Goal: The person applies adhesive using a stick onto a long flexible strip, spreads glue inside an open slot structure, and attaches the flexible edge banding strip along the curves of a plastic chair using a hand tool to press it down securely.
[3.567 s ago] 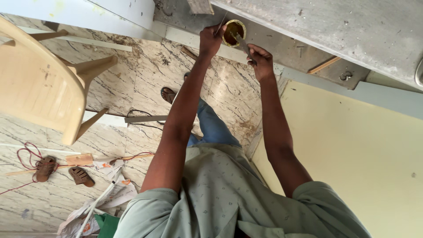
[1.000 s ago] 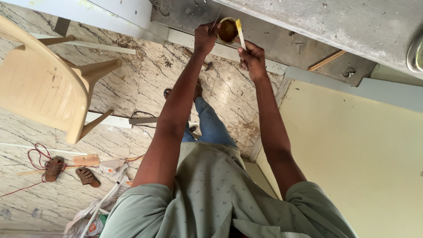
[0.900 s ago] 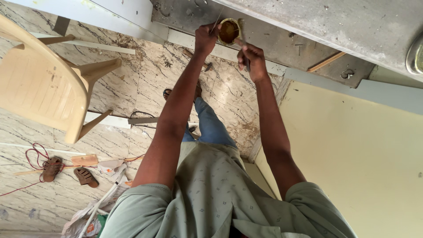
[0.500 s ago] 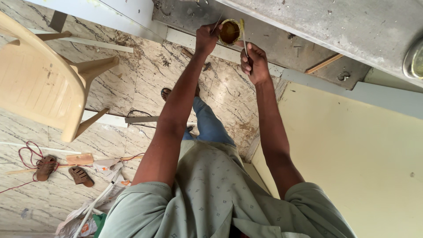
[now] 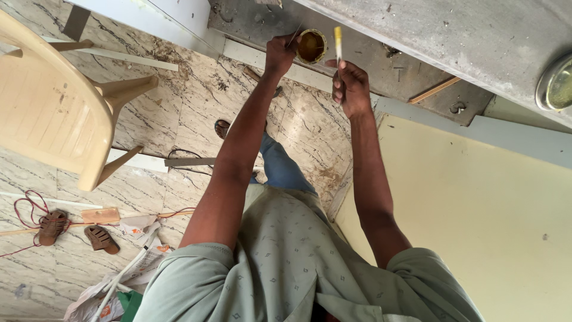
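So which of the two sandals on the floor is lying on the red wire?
The left sandal, nearer the picture's edge: the red wire loops around and under it. The other sandal lies clear of it, by the crumpled paper.

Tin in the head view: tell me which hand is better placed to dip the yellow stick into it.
Right, probably. The right hand already has the yellow stick in its grip, the stick just beside the open tin. The left hand is taken up holding that tin.

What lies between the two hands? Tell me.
In the head view, the left hand holds a small open tin that sits between it and the right hand, which holds a yellow-handled tool.
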